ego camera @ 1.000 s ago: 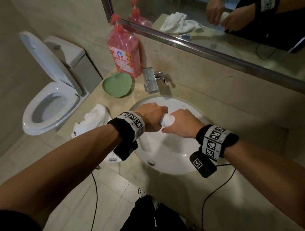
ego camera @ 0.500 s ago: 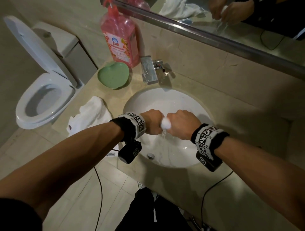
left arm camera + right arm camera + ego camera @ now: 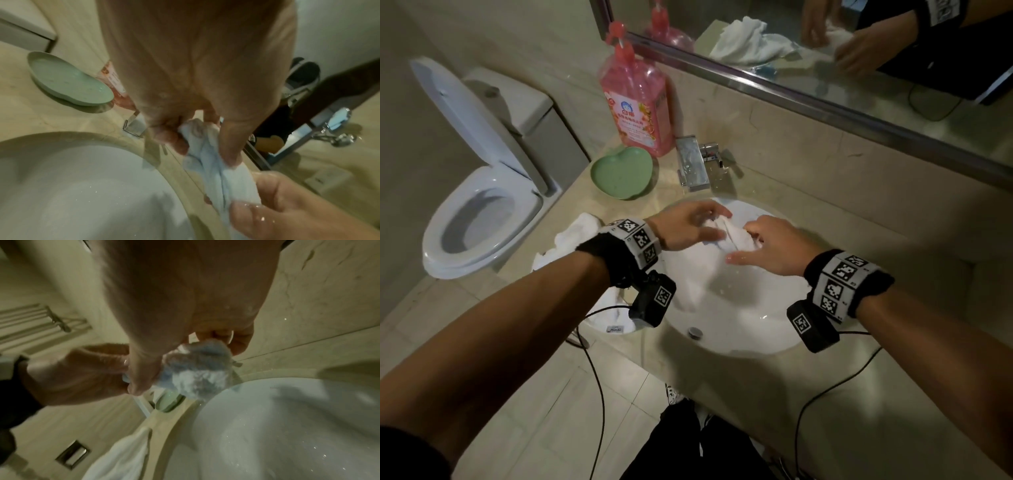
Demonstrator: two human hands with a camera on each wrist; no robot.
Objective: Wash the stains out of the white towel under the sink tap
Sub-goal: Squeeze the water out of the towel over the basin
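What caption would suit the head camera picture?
Both hands, left and right, hold a bunched white towel over the sink.

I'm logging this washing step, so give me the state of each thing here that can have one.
Towel: bunched, held over the sink by both hands.
Left hand: grips the towel.
Right hand: grips the towel.
Tap: no stream visible.
Sink: wet with droplets, no standing water.
Toilet: lid up.
Soap bottle: upright, about full.
Green dish: holds nothing.
Second towel: crumpled on the counter.
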